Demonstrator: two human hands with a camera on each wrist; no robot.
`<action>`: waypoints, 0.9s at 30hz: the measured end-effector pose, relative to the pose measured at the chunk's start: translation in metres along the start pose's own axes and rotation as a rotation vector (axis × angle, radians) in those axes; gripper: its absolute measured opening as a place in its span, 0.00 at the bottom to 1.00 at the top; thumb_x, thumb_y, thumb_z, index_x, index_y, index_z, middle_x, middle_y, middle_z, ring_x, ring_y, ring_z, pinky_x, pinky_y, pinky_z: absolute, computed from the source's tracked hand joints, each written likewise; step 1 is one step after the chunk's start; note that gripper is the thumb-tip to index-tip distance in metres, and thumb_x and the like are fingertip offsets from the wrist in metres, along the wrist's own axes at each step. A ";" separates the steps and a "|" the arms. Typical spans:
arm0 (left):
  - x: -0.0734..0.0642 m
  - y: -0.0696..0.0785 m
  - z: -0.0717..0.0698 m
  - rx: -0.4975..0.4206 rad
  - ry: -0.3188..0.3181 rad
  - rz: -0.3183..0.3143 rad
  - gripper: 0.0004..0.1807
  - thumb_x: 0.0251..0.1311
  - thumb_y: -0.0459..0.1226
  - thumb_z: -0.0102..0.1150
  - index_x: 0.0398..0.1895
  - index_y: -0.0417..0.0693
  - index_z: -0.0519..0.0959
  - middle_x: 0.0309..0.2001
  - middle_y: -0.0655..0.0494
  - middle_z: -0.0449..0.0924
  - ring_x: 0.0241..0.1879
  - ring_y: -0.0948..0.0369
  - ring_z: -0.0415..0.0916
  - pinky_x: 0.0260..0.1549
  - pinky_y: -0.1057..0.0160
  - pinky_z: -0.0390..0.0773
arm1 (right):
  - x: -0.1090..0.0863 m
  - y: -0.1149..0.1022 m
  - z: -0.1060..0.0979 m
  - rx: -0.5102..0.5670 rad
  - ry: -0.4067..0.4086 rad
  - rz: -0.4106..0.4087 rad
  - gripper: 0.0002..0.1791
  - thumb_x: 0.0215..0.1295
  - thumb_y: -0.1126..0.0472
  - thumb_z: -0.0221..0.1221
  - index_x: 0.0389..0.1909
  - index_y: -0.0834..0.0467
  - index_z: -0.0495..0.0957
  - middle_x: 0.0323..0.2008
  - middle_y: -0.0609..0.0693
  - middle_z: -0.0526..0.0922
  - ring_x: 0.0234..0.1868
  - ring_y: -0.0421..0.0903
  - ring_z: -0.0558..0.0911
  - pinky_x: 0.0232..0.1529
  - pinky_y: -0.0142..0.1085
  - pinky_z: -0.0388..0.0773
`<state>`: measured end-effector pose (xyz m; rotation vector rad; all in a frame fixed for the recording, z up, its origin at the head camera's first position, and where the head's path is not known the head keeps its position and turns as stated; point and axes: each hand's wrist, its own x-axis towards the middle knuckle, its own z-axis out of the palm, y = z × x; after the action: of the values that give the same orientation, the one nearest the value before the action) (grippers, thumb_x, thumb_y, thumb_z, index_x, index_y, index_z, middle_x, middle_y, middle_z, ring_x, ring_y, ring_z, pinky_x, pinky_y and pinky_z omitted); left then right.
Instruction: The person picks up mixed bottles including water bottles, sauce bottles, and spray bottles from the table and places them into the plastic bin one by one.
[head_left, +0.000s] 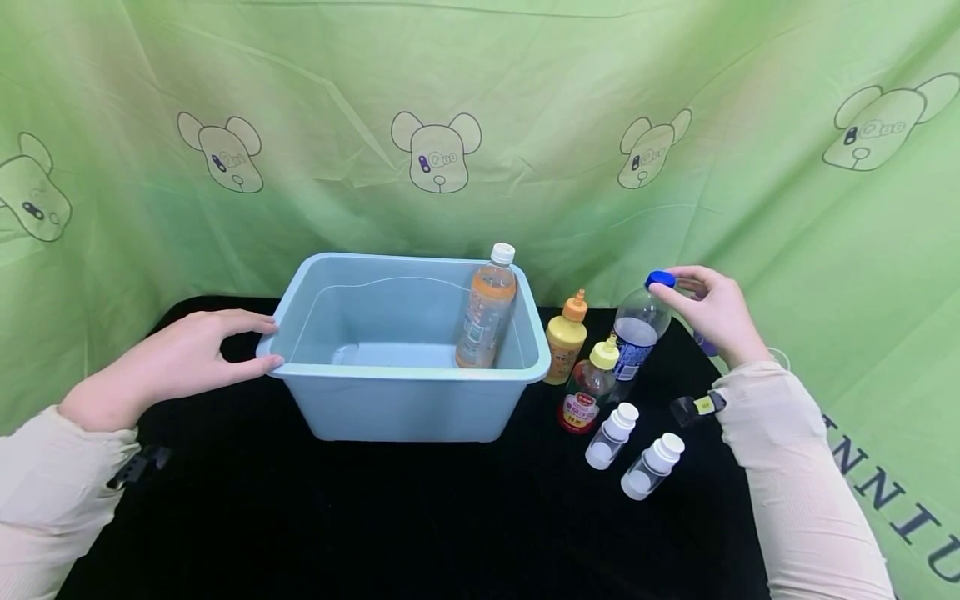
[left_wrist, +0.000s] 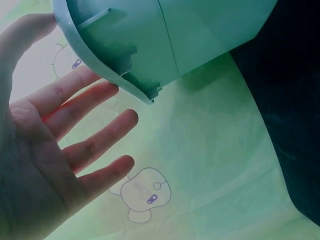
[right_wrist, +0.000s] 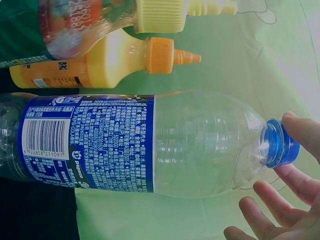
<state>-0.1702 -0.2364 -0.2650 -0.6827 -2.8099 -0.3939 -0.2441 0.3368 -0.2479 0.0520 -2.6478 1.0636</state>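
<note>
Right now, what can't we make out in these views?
Head: purple patch, partly hidden behind the right hand.
Head: print on the yellow bottle, too small.
Left wrist: far end of tub, cut by top edge.
Right wrist: base of blue-capped bottle, cut by left edge.

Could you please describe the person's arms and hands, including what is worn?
A long, pale cream fabric left sleeve and matching right sleeve gather at the wrists. A small black device sits at the left wrist; a similar black device with a yellow label sits at the right. The left hand and right hand wear no visible gloves or rings.
</note>
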 end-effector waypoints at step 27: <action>0.000 -0.001 0.000 -0.002 0.002 0.000 0.23 0.55 0.50 0.61 0.48 0.44 0.80 0.53 0.46 0.80 0.56 0.48 0.74 0.52 0.48 0.73 | 0.004 -0.031 -0.022 0.007 0.065 -0.024 0.24 0.59 0.43 0.59 0.55 0.47 0.72 0.49 0.38 0.75 0.55 0.47 0.76 0.37 0.19 0.76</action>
<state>-0.1710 -0.2368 -0.2654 -0.6821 -2.8083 -0.3965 -0.2376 0.3295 -0.2103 0.0501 -2.5791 1.0483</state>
